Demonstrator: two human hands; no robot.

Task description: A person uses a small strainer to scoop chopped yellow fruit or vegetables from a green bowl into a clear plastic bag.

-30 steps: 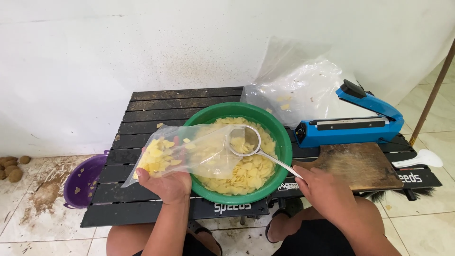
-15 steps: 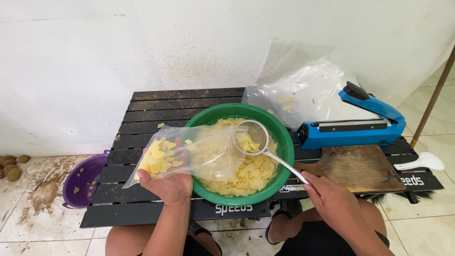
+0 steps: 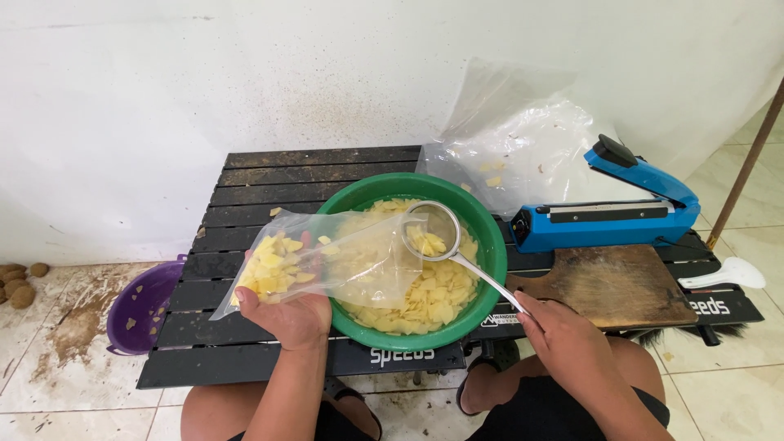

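Your clear plastic bag lies sideways, mouth to the right over the green basin, partly filled with yellow chips. Your round wire strainer sits at that mouth, loaded with chips, handle running near-right.

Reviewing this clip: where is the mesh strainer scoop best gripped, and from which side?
Grip the strainer scoop by the far end of its thin metal handle, coming from the near right, as the right hand does. The handle slants out over the green bowl's rim, keeping fingers clear of the slices.
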